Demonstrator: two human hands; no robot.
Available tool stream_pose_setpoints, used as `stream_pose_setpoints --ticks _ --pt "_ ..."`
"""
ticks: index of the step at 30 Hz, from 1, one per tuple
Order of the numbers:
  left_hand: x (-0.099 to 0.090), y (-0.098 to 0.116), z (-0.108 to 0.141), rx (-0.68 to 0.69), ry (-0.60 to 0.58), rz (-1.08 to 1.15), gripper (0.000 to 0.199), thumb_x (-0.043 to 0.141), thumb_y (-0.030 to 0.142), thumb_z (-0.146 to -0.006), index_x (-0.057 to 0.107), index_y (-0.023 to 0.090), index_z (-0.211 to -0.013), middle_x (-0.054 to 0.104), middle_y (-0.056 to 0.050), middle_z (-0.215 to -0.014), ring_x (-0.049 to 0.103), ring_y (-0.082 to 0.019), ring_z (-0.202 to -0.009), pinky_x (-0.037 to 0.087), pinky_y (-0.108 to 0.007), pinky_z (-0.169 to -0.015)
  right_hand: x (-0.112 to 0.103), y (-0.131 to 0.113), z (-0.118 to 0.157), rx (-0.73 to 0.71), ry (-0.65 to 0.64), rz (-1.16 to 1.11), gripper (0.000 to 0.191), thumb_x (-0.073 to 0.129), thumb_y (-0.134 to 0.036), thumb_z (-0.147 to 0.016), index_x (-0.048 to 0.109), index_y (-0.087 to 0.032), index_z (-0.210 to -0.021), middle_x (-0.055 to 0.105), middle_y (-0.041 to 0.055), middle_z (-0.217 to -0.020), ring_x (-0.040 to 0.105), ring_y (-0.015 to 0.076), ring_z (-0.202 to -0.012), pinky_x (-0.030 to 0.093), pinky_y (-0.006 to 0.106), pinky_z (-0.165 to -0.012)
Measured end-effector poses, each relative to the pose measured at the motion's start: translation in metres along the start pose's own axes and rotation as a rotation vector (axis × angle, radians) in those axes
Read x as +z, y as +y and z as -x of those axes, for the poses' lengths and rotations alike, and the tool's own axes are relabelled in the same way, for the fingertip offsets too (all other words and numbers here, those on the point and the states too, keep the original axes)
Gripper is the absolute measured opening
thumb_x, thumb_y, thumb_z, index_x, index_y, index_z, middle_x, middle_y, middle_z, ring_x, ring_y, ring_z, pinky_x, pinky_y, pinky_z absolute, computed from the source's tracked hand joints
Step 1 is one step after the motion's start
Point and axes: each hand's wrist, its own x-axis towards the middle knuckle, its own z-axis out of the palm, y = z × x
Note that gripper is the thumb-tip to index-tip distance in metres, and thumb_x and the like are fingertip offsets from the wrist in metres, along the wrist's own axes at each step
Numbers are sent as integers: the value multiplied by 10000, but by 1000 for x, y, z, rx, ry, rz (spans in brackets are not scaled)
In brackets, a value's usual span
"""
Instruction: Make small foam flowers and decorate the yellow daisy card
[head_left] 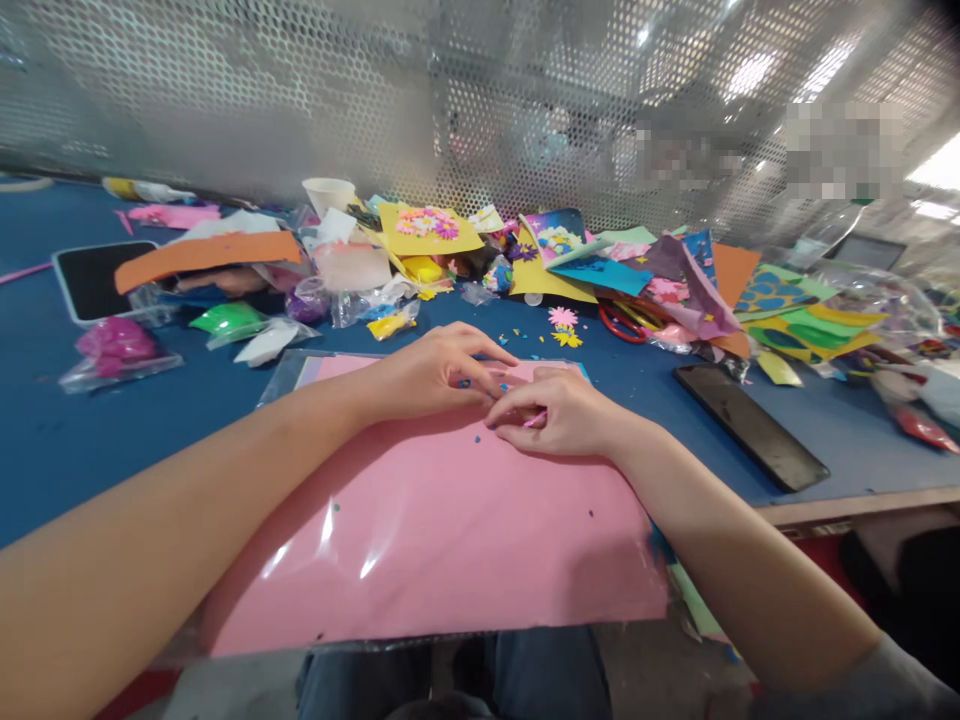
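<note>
A pink sheet in a clear plastic sleeve (450,530) lies at the table's near edge, with tiny blue and dark bits on it. Over its far part is my left hand (442,370), fingers apart and bent down near small blue bits (504,387). My right hand (559,410) rests beside it, fingers curled round a thin pink tool (535,419) that shows only in part. The fingertips of both hands are close together. Whatever lies directly beneath the fingers is hidden.
Behind the sheet, coloured papers (431,228), bagged clay (118,345) and foam flowers (564,318) spread across the blue table (45,430). One phone (97,275) lies left, another (750,425) right. A white cup (330,195) stands before a perforated metal screen (360,100).
</note>
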Motion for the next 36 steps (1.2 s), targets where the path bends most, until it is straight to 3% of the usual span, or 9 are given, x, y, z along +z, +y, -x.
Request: stream_pose_setpoints --ticks 5,11,18,24,26,28,30,32,36 --pt "2 -7 0 50 -37 22 131 695 291 -931 814 347 -939 717 -5 -1306 619 -249 -1172 485 -414 -1006 -3 1 -1 12 127 -139 175 625 -242 -832 794 -205 -859 700 -10 -671 483 80 -529 381 246 -572" --pt "4 -4 1 -38 -134 68 160 702 305 -933 808 369 -1035 719 -19 -1291 540 -275 -1296 440 -428 -1069 -5 0 -4 105 306 -224 229 562 -276 -871 763 -167 -866 693 10 -702 387 61 -484 314 243 -487" --pt "3 -2 1 -45 -184 85 178 673 323 -952 804 337 -1072 638 -20 -1435 517 -273 -1331 371 -443 -1134 -4 7 -5 92 469 -306 215 570 -310 -883 739 -183 -841 739 27 -805 610 114 -640 479 246 -590" --pt "3 2 1 -94 -130 130 164 726 287 -905 795 288 -1054 681 -33 -1368 549 -249 -1287 394 -397 -1090 -7 2 -6 32 633 -148 203 571 -265 -883 743 -177 -822 721 10 -709 557 100 -538 385 246 -508" --pt "2 3 1 -102 -112 143 87 723 269 -903 806 268 -932 715 -30 -1302 574 -236 -1239 401 -382 -1067 -13 -9 -4 -21 710 -11 246 536 -259 -933 748 -188 -829 695 -3 -666 546 103 -540 411 274 -583" --pt "1 3 1 -87 -115 129 95 728 276 -902 811 269 -856 729 -21 -1277 582 -235 -1210 399 -388 -1058 -23 -24 -1 -84 751 140 340 449 -286 -1024 759 -210 -906 687 -8 -668 593 120 -628 443 320 -758" --pt "1 1 0 -65 -128 108 103 725 290 -910 821 290 -870 723 -11 -1297 576 -240 -1214 390 -406 -1065 -37 -39 -1 -186 640 239 425 353 -391 -1083 750 -241 -1064 727 9 -817 651 142 -785 415 372 -928" --pt "0 -2 1 -48 -139 100 115 711 298 -925 824 303 -905 711 -9 -1326 569 -243 -1229 382 -419 -1077 -50 -46 -6 -229 540 234 567 264 -528 -1083 758 -254 -1037 742 32 -948 662 178 -941 389 402 -1003" --pt "1 -7 2 -29 -155 115 97 741 321 -906 823 295 -951 710 -34 -1326 579 -246 -1229 394 -417 -1075 -59 -25 -23 -67 275 -192 850 153 -758 -986 741 -200 -731 650 42 -631 613 159 -657 474 324 -722"
